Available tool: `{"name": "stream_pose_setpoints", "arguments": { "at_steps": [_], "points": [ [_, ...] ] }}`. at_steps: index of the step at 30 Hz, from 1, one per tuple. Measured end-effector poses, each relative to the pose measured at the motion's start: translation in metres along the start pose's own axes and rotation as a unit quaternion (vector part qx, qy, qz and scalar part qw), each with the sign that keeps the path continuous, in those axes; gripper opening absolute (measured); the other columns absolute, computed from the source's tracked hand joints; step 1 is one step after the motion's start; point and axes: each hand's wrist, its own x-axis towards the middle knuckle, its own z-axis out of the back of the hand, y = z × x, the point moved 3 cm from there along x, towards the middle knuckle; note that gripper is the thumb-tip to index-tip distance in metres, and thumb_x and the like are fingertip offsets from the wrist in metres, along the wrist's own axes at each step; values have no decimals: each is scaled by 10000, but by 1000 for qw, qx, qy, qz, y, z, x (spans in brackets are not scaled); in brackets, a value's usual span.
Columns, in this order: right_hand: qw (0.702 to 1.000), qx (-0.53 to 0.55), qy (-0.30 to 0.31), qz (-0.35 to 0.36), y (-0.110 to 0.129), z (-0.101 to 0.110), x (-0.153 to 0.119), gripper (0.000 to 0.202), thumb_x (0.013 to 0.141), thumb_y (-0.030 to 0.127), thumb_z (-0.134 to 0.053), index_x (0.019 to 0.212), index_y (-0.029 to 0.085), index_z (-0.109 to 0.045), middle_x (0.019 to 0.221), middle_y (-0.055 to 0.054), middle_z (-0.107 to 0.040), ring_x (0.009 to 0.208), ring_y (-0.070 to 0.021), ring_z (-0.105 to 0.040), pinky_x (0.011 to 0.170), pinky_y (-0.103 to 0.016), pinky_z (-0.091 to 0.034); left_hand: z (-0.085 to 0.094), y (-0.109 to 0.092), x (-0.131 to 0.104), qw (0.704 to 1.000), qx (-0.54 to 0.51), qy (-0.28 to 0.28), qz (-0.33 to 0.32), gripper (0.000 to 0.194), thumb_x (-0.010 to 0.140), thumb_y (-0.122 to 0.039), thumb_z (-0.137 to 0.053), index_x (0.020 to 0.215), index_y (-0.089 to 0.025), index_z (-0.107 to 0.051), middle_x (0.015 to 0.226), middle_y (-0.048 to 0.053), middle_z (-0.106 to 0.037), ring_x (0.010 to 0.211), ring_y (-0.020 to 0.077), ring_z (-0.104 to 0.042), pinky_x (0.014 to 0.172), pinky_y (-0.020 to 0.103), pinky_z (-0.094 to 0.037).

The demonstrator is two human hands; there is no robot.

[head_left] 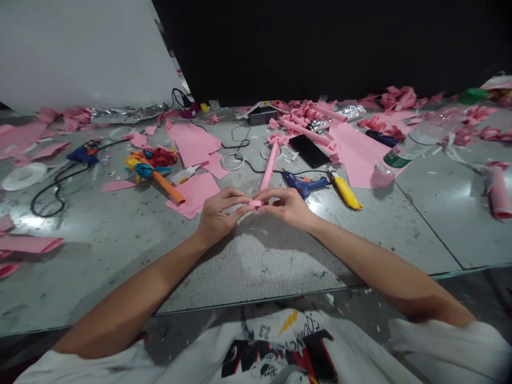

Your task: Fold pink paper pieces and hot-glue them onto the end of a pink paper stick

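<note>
A small curled strip of pink paper (256, 203) is pinched between the fingertips of both hands, low over the grey table. My left hand (222, 213) grips its left side, fingers closed. From the right, my right hand (288, 207) holds the other side, thumb and fingers pressed together. Just beyond the hands lies a rolled pink paper tube (270, 165) with a ruffled far end. To the right of my right hand rests a blue glue gun (306, 184), beside a yellow-handled tool (347, 193).
A black phone (309, 150) and a tilted clear bottle (416, 141) are to the right. Pink paper sheets (196, 144) and an orange tube with colourful paper (166, 184) lie left. A black cable runs behind the hands. Crumpled pink paper (300, 113) lines the back.
</note>
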Motion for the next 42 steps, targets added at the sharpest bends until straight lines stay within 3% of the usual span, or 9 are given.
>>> {"name": "stream_pose_setpoints", "arguments": {
  "at_steps": [3, 6, 18, 25, 30, 33, 36, 39, 42],
  "points": [
    [1000, -27, -16, 4, 3, 0, -1, 163, 880, 341, -856, 991, 222, -854, 1046, -58, -791, 877, -177, -656, 614, -258, -430, -2, 2, 1, 996, -62, 20, 64, 62, 950, -246, -811, 996, -237, -852, 951, 37, -789, 858, 160, -732, 813, 292, -585],
    [999, -46, -8, 19, 4, -1, -1, 142, 898, 330, -841, 989, 224, -860, 1037, -59, -791, 867, -171, -659, 617, -256, -437, -3, 2, 0, 994, -78, 30, 71, 50, 945, -234, -814, 985, -233, -843, 947, 34, -798, 860, 157, -737, 816, 290, -581],
    [997, -43, 11, 59, 6, 0, -1, 198, 899, 402, -864, 969, 218, -858, 1023, -62, -815, 907, -190, -716, 689, -290, -506, -2, -2, -2, 1000, -17, 17, -9, 50, 939, -230, -813, 986, -220, -827, 934, 39, -780, 834, 153, -733, 793, 274, -579],
    [991, -85, 16, 99, 9, -1, -1, 177, 953, 385, -808, 928, 209, -812, 1120, -79, -774, 973, -201, -717, 708, -294, -521, -3, -6, -4, 992, 66, 18, -102, 55, 948, -244, -799, 1001, -238, -814, 929, 43, -779, 846, 171, -721, 783, 295, -572],
    [974, -140, 14, 177, 13, -3, -4, 128, 1002, 317, -761, 925, 220, -792, 1183, -98, -759, 1065, -234, -694, 934, -416, -568, -3, -10, -6, 983, 125, 22, -135, 41, 970, -234, -769, 974, -260, -801, 930, 49, -790, 852, 187, -707, 807, 331, -562],
    [965, -157, -12, 211, 17, -3, -7, 104, 1016, 308, -747, 955, 236, -790, 1223, -99, -738, 1091, -239, -681, 1014, -471, -560, 0, -11, -7, 993, 79, -22, -87, 39, 939, -240, -810, 967, -234, -784, 917, 46, -781, 852, 182, -706, 795, 318, -562],
    [961, -145, -57, 230, 19, -2, -9, 88, 1012, 309, -755, 973, 248, -806, 1270, -103, -703, 1079, -231, -671, 977, -458, -588, 0, -7, -6, 998, -30, -43, 31, 113, 887, -273, -865, 881, -206, -773, 819, 19, -755, 772, 161, -690, 757, 295, -557],
    [958, -126, -89, 241, 19, -2, -11, 73, 1000, 302, -775, 963, 259, -821, 1240, -97, -690, 1071, -232, -674, 944, -452, -605, -8, -1, -7, 974, -151, -23, 168, 106, 851, -303, -875, 840, -210, -826, 795, 20, -778, 730, 158, -698, 713, 284, -561],
    [957, -113, -101, 247, 19, -5, -13, 66, 999, 288, -778, 966, 272, -833, 1183, -80, -691, 1072, -229, -678, 938, -443, -611, -16, 3, -9, 933, -253, -41, 253, 135, 772, -326, -925, 832, -223, -861, 790, 24, -795, 687, 149, -689, 678, 272, -563]
  ]
}}
